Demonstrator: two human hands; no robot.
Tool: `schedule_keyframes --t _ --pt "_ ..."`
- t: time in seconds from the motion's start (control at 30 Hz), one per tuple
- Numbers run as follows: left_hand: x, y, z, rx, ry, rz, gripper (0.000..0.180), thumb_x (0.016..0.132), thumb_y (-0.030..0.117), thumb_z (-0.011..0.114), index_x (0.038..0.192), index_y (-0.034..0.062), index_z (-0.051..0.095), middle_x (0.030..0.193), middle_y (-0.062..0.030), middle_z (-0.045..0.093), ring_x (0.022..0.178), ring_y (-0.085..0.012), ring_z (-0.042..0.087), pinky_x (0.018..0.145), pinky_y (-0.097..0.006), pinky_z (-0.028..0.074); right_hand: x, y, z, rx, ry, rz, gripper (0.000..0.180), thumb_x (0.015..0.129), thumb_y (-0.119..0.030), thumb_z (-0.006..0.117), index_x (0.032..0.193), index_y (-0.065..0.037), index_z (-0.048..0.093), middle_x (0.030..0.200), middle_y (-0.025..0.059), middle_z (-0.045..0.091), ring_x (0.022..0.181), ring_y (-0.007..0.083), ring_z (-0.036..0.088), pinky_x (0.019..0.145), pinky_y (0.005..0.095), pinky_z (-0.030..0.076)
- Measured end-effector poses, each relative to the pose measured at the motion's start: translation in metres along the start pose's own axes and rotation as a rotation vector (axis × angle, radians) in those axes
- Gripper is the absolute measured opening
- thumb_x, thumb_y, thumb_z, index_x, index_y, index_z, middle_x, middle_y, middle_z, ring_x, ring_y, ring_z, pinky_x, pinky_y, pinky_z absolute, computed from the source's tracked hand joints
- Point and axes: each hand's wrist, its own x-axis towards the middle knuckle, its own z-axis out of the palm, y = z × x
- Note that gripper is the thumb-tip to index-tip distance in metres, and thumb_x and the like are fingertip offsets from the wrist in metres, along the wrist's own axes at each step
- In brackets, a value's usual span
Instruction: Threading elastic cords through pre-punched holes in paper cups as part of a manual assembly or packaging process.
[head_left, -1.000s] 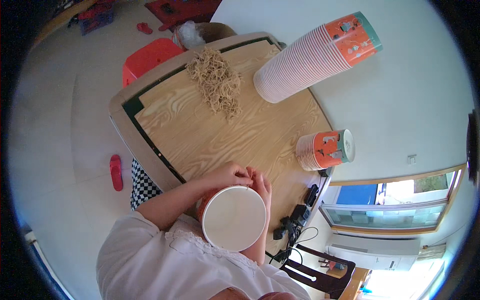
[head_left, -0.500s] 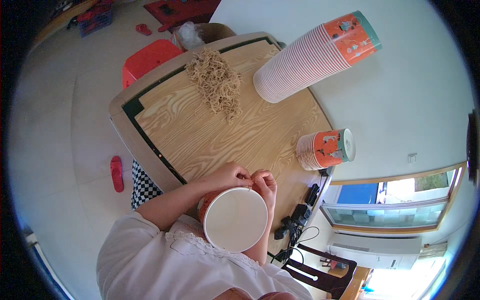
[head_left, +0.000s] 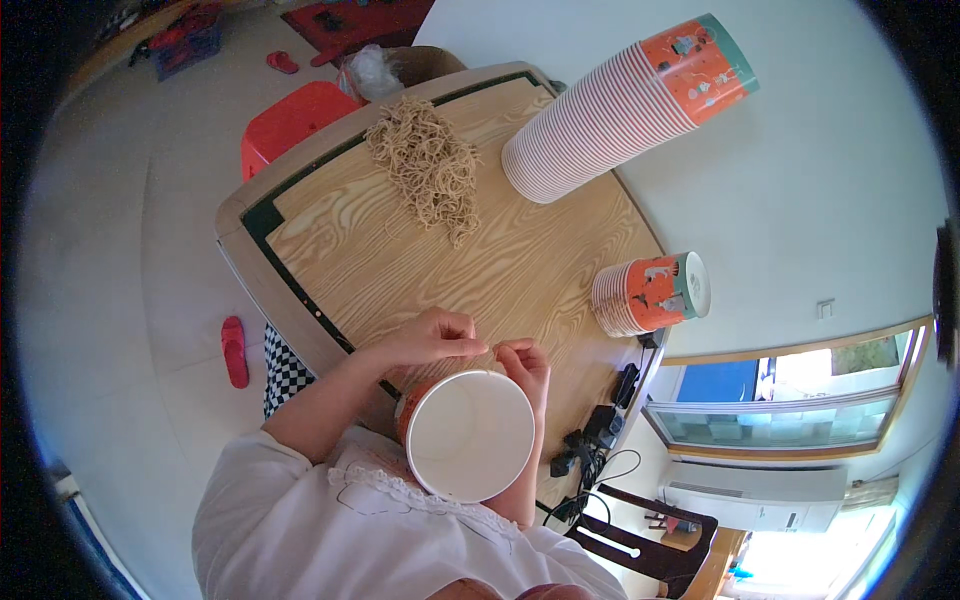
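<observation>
A paper bucket (head_left: pixel 470 437), white inside with an orange outer wall, rests against my body, its mouth facing up. Beyond its far rim, my left hand (head_left: pixel 438 338) and my right hand (head_left: pixel 526 368) meet with fingertips pinched close together. A thin tan string (head_left: pixel 490 356) shows faintly between them; most of it is hidden by the fingers. Farther off on the wood-grain table (head_left: pixel 350 255) lies a tangled heap of tan strings (head_left: pixel 425 170).
At the far right of the table is a tall stack of paper buckets (head_left: pixel 600 120), and nearer, a shorter stack (head_left: pixel 650 295). Black adapters and cables (head_left: pixel 600 430) lie along the right edge. A red stool (head_left: pixel 295 120) stands beyond the left edge.
Both hands have moved slightly away from the bucket's far rim, and the fingertips now stand a little beyond it. The bucket stays nearly in place.
</observation>
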Motion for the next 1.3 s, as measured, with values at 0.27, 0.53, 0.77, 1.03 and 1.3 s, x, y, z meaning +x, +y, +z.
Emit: schedule_keyframes --t 0.27,0.53,0.77,1.03,1.3 --pt "0.003 0.015 0.006 0.236 -0.166 0.091 0.020 0.082 0.023 0.064 0.092 0.0061 0.067 0.082 -0.0056 0.060 0.078 -0.0164 0.056 0.072 -0.030 0.043 -0.004 0.012 0.005 -0.002 -0.048 0.184 0.003 0.083 -0.003 0.060 0.082 -0.001 0.058 0.077 0.0033 0.060 0.072 0.0095 0.055 0.066 0.0244 0.046" --pt "0.008 0.007 0.014 0.139 -0.145 -0.142 0.020 0.082 0.023 0.063 0.086 0.0039 0.065 0.084 -0.0044 0.063 0.079 -0.0121 0.057 0.073 -0.028 0.045 -0.009 -0.014 0.003 -0.030 -0.006 0.096 0.002 0.083 -0.002 0.059 0.083 -0.001 0.058 0.077 0.0033 0.059 0.072 0.0113 0.055 0.067 0.0233 0.045" --pt "0.011 0.003 0.014 -0.305 -0.108 -0.207 0.020 0.084 0.023 0.060 0.076 0.0048 0.061 0.070 0.0008 0.058 0.068 -0.0079 0.054 0.064 -0.023 0.043 -0.019 -0.031 0.005 -0.037 -0.018 0.053 0.002 0.083 0.001 0.056 0.083 -0.001 0.057 0.077 0.0026 0.058 0.068 0.0080 0.053 0.062 0.0208 0.043" --pt "0.012 0.022 0.019 -0.548 0.011 -0.464 0.018 0.084 0.022 0.062 0.085 0.0041 0.066 0.070 0.0010 0.060 0.062 -0.0060 0.053 0.057 -0.020 0.042 -0.024 -0.041 0.004 0.086 -0.092 -0.066 0.010 0.078 0.009 0.058 0.081 0.000 0.060 0.083 0.0045 0.059 0.079 0.0120 0.055 0.071 0.0234 0.044" --pt "0.013 0.018 0.020 -0.400 0.021 -0.350 0.020 0.082 0.011 0.060 0.098 -0.0003 0.065 0.083 -0.0063 0.066 0.073 -0.0101 0.060 0.066 -0.021 0.048 -0.015 -0.034 0.004 0.014 -0.094 -0.135 0.010 0.078 0.009 0.058 0.083 0.001 0.061 0.085 0.0063 0.060 0.078 0.0128 0.056 0.072 0.0230 0.044"
